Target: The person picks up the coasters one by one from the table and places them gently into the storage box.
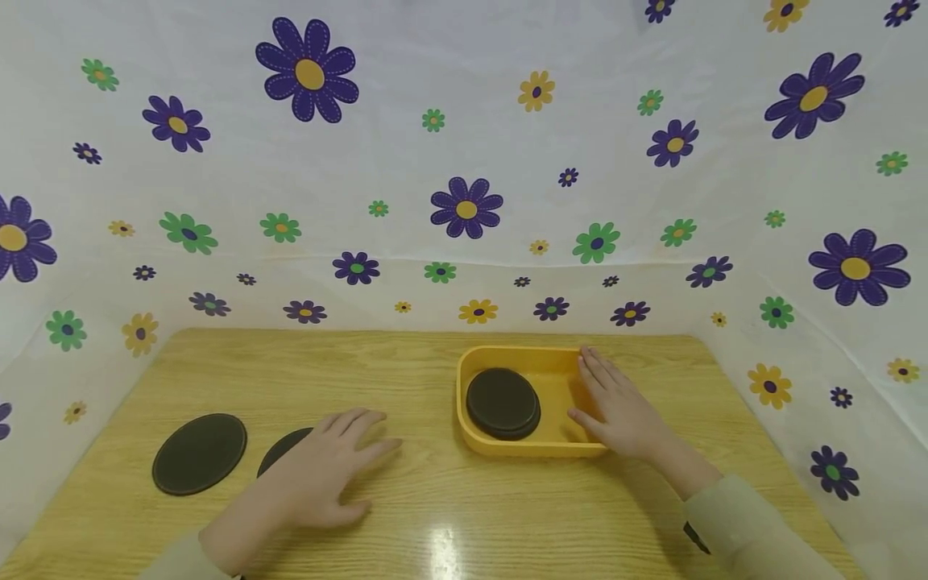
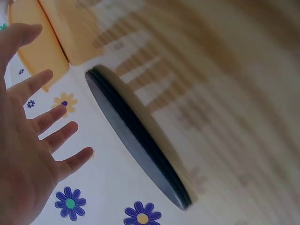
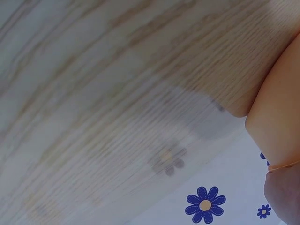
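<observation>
My left hand [image 1: 319, 471] hovers over the table with fingers spread and holds nothing. A black round disc [image 1: 281, 447], coaster-like, lies partly hidden beneath it; the left wrist view shows a disc [image 2: 136, 136] edge-on, apart from the fingers. Farther left lies another black disc [image 1: 199, 453]. In the yellow rectangular tray [image 1: 507, 448], a black disc [image 1: 502, 400] rests on the left side, seemingly atop a second one. My right hand [image 1: 627, 415] rests on the tray's right rim, fingers extended and thumb reaching inside. The right wrist view catches only the tray's outer wall [image 3: 276, 108] and part of that hand.
The wood-grain table [image 1: 406, 515] has rounded back corners. White cloth [image 1: 406, 161] printed with purple, green and yellow flowers surrounds it at the back and both sides. Light reflects off the tabletop near the front.
</observation>
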`<action>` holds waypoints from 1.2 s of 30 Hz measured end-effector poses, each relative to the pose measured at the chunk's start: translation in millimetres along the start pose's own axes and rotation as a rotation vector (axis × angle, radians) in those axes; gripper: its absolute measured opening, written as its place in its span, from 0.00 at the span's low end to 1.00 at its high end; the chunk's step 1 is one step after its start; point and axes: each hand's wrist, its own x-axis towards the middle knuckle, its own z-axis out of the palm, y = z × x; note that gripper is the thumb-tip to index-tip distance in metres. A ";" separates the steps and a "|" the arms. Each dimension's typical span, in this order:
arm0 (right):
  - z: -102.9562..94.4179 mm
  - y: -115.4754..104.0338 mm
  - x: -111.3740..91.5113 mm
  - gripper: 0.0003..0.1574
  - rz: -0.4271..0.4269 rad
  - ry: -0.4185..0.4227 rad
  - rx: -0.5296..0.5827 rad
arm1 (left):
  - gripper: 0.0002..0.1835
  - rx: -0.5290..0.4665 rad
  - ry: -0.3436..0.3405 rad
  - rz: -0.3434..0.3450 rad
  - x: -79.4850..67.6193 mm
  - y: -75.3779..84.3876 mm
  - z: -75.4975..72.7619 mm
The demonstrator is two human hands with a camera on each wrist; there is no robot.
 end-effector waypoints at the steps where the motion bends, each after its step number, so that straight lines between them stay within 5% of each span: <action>1: 0.5 0.1 0.1 0.52 -0.002 0.001 0.000 | 0.42 0.000 0.001 -0.001 -2.2 -1.4 0.2; 16: 1.1 1.8 0.5 0.52 -0.001 -0.005 -0.010 | 0.45 -0.027 -0.072 -0.090 -36.5 -20.4 -0.6; 36: 1.7 1.6 0.0 0.52 -0.001 -0.012 -0.006 | 0.47 -0.056 -0.107 -0.138 -53.9 -34.1 1.8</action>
